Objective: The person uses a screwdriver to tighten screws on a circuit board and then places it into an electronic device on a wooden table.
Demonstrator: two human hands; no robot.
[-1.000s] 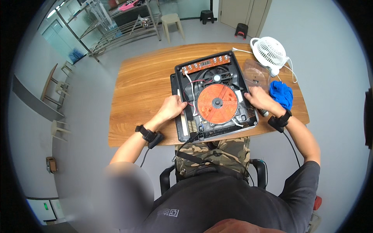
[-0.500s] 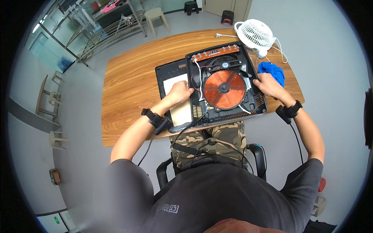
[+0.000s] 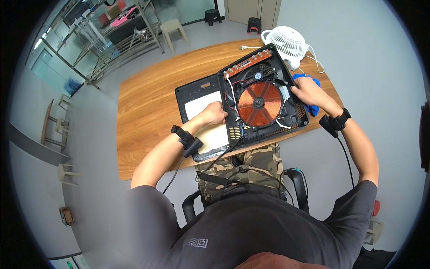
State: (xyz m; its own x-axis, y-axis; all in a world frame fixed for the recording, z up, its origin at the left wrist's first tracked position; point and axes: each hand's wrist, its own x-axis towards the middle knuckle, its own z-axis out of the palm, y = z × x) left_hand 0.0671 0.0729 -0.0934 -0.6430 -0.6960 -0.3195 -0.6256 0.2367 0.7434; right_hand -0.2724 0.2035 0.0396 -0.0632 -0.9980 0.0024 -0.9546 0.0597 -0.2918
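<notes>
An opened induction cooker fills the middle of the scene. Its black base housing (image 3: 245, 142) carries a round copper coil (image 3: 260, 104), an orange circuit strip with buttons (image 3: 247, 63), and red and white wires. My left hand (image 3: 215, 113) grips the base's left edge with curled fingers. At the opposite edge, my right hand (image 3: 309, 91) holds the rim, thumb over the top, other fingers hidden. The black cover panel (image 3: 197, 92) with a pale sheet lies to the left, partly under my left hand. The base looks tilted, its right side higher.
A blue cloth (image 3: 312, 108) lies beside my right hand. A white fan (image 3: 286, 45) with its cord stands at the table's far right corner. The wooden table (image 3: 145, 112) extends left. Beyond it are a beige stool (image 3: 174, 28) and a metal rack (image 3: 130, 42).
The base has turned counterclockwise and its right side appears raised. Both hands have stayed on its edges. The cover panel now shows more on the left, and the whole view has shifted slightly.
</notes>
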